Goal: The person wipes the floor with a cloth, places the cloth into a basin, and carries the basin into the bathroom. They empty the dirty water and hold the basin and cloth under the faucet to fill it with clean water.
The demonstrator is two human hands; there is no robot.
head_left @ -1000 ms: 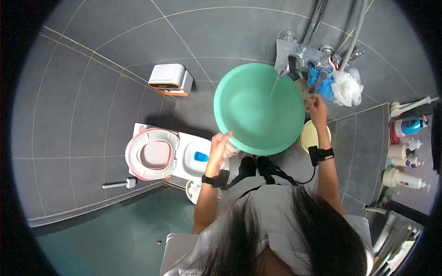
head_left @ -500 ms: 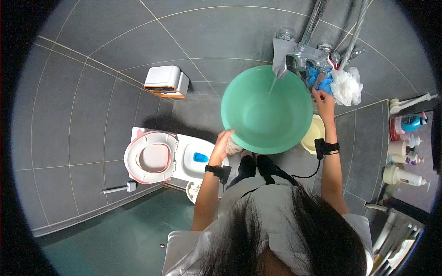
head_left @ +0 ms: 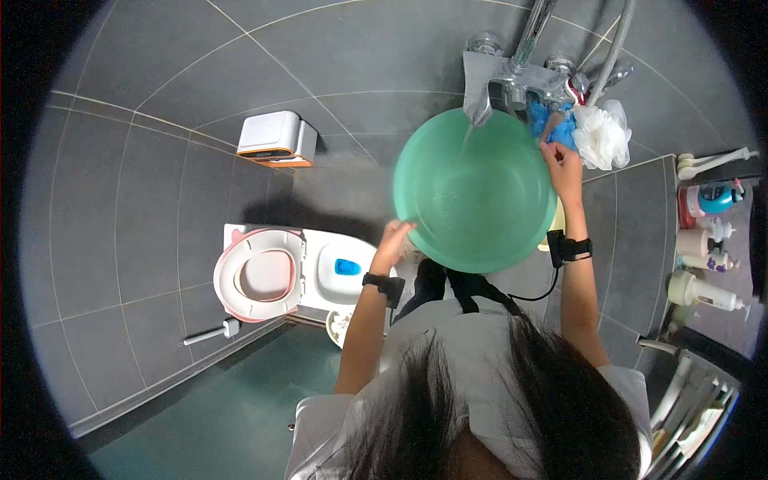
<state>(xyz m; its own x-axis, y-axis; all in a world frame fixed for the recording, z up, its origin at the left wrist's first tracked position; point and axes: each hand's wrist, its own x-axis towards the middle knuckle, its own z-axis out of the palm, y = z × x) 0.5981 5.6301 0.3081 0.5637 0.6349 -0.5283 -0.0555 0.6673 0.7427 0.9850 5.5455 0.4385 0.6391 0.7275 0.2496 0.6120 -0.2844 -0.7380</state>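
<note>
Under the shiny metal tap (head_left: pixel 488 84) on the grey tiled wall, a big round green plastic bowl (head_left: pixel 474 190) is held up in the air. A thin stream of water is seen falling from the tap into the bowl. The near rim of the bowl is gripped by the left hand (head_left: pixel 394 240), with the fingers curled over the edge. The far right rim is held by the right hand (head_left: pixel 562 166), close to the tap. The two hands are set well apart, one on each side of the bowl. A black band is worn on each wrist. A fluffy white bath puff (head_left: pixel 600 134) is hung just beside the right hand. A white toilet with a pink seat (head_left: pixel 260 274) is seen on the floor, below the left hand.
</note>
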